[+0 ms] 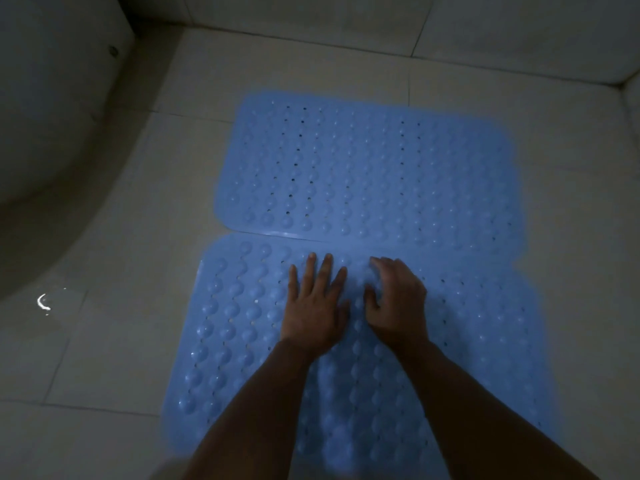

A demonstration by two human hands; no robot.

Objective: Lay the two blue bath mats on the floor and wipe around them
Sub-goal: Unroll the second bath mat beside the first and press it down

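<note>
The near blue mat (242, 341) lay flat on the tiled floor (104, 358). Its long side ran from left to right. The far blue mat (363, 168) lay just past it, and it ran the same way. The far mat's near edge seemed to sit a little over the far edge of the near mat, so the two touched along one line.

Both hands were on the near mat, close to that line. The left hand (313, 306) lay flat with its fingers straight and spread, pressing down on the bumps. Its grip was wide and it held nothing. The right hand (394, 299) was just beside it. Its fingers were bent, and its fingertips pushed into the mat. I could not tell for sure if it pinched the mat or only pressed it.

Most of the near mat lay under the arms and out to the left and right of the hands. I think the mats were about laid, and the hands were pushing the near one down flat. The wiping was not yet done. No cloth showed.

A white round toilet base (52, 150) stood far to the left. Pale walls (311, 15) rose at the far side.
</note>
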